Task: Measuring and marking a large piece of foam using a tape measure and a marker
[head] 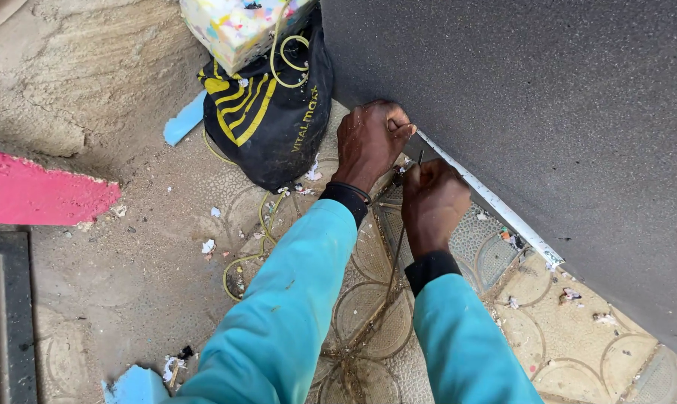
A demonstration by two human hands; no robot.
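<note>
Seen from above, 2 hands in turquoise sleeves work low against a dark grey panel (548, 97) where its white bottom edge strip (495, 202) meets the patterned tile floor (578, 329). The left hand (370, 141) is curled shut, fingertips pressed on the strip's upper end, while the right hand (431, 200) is fisted around a thin dark tool (419, 158) just beside the strip. A black and yellow bag (267, 112) stands close behind the left hand, with a yellow cord (252, 251) trailing across the dusty floor.

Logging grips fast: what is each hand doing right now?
Left hand: closed, fingers curled at the white strip along the dark panel.
Right hand: closed on a thin rod.
</note>
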